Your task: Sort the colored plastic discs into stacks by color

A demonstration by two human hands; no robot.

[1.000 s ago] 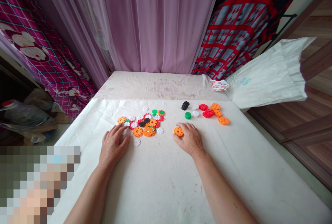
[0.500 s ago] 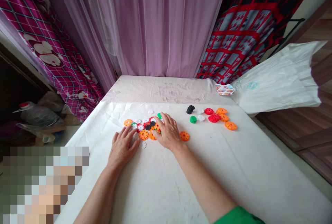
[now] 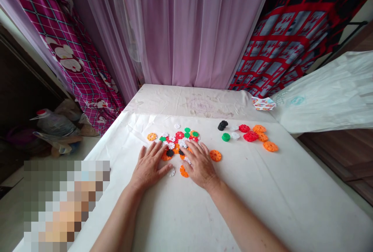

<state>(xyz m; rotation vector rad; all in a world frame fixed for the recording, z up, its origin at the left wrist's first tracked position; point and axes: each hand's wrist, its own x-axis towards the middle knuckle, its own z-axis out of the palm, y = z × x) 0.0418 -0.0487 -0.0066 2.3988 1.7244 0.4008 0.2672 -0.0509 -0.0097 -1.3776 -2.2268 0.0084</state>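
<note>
My left hand [image 3: 150, 166] lies palm down with its fingers spread, at the left edge of a scattered group of notched plastic discs. A white disc [image 3: 171, 172] is by its thumb, and an orange disc [image 3: 166, 155] is partly under its fingers. My right hand [image 3: 201, 162] is also flat and spread, over the right side of the group, with another orange disc [image 3: 184, 171] by its thumb. Between and beyond the hands are red [image 3: 179, 135], green [image 3: 187, 130], white and black discs [image 3: 169, 153]. Just right of my right hand sits a single orange disc [image 3: 215, 155].
Farther right stand stacks sorted by colour: black [image 3: 223, 125], green [image 3: 225, 137], white [image 3: 235, 135], red [image 3: 251, 136] and orange [image 3: 271, 146]. A patterned paper box [image 3: 263, 103] and a white sack [image 3: 329, 92] are at the table's right edge. A plastic bottle [image 3: 55, 123] is off to the left.
My right hand has drawn back toward me, uncovering green, red and white discs. An orange disc now lies nearer me by its thumb. The whole view has shifted slightly.
</note>
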